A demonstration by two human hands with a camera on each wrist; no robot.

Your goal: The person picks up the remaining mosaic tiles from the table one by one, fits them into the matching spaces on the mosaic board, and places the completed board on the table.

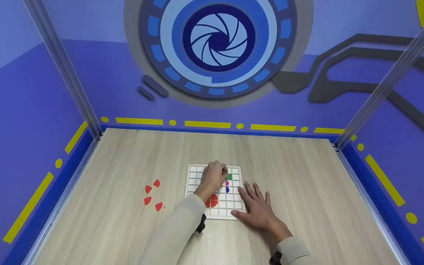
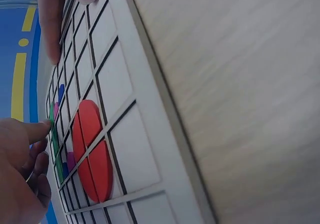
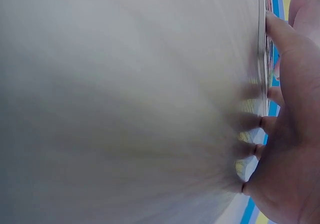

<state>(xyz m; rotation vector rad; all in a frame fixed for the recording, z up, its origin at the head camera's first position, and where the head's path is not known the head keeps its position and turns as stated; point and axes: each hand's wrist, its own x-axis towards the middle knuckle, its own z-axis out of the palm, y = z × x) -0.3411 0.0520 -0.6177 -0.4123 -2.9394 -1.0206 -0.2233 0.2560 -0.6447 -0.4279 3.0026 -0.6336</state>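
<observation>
Green tile (image 1: 229,177) meets a fingertip of the left hand (image 1: 213,177), other fingers curled; pinch or press, cannot tell. Right hand (image 1: 258,210) spread at right edge of grid board (image 1: 237,198). Set on board: red disc (image 1: 214,203), pink piece (image 1: 227,183), blue piece (image 1: 228,190). Likely left: 4 red wedges (image 1: 148,189) on bench (image 1: 289,165), left of board. Open bench room past far edge and rightward.

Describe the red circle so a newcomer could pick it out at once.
On the wood-grain table lies a white gridded board. In its near half, beside the left sleeve, sits the red circle. Unlike the four loose red wedges farther left, it forms one full round crossed by grid lines.
</observation>
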